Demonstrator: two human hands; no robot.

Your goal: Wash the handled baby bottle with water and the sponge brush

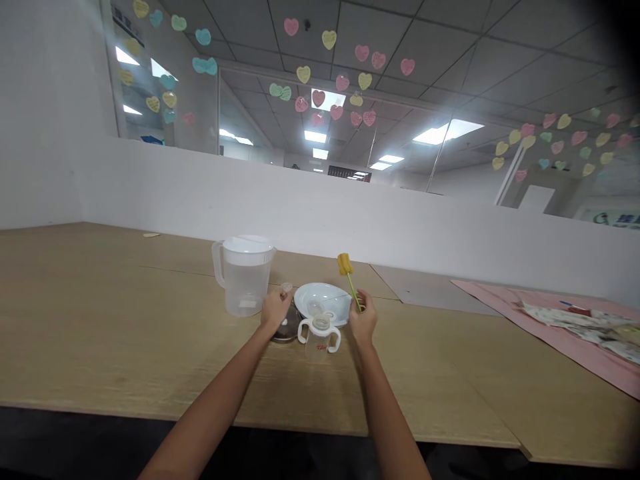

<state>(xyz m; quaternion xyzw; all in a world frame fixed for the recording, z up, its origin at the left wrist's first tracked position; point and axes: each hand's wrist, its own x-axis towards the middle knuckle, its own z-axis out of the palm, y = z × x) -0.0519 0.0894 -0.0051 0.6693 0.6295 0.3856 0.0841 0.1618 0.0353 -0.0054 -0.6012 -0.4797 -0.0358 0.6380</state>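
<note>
left hand (pixel 277 311): grip closed on a small clear part (pixel 287 287); right hand (pixel 363 319): grip clamped on a yellow sponge brush (pixel 345 264); wood-grain surface (pixel 165 333).

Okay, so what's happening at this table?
A person's right hand holds up a yellow sponge brush by its green handle, while the left hand grips a small clear piece. Between the hands, a two-handled bottle stands just in front of a white bowl. A pitcher stands beyond the left hand.
</note>
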